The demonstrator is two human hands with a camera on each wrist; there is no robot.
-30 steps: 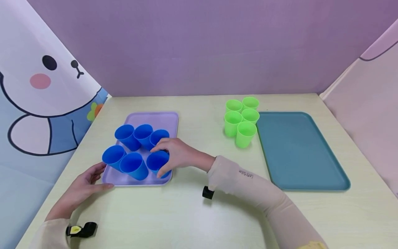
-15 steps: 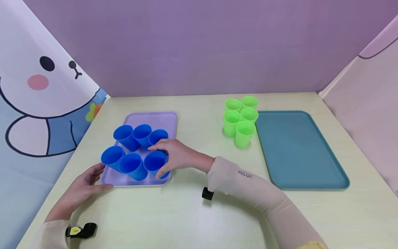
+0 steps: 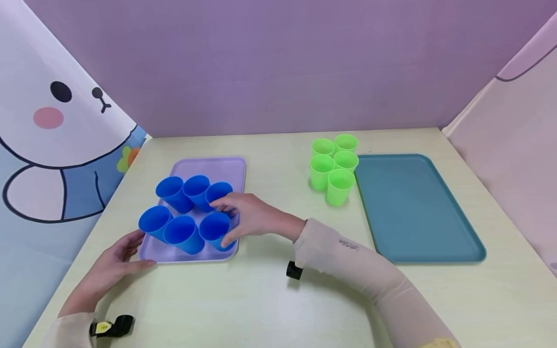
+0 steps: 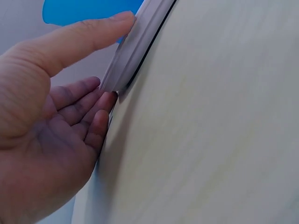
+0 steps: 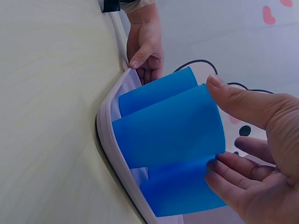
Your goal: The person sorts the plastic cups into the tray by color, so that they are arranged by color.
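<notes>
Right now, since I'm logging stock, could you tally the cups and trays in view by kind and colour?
Blue cups: 6
Light-green cups: 5
Lavender tray: 1
Teal tray: 1
Total: 13

“LetsSlim” on the right sleeve [image 3: 370, 275]

Six blue cups [image 3: 183, 234], tapered, upright, mouths up, two rows of three on a flat purple tray [image 3: 213, 165], near right cup [image 3: 213, 232] between thumb and fingers of the right hand [image 3: 250, 215], tray's near left corner touched by the left hand [image 3: 109, 268].
</notes>
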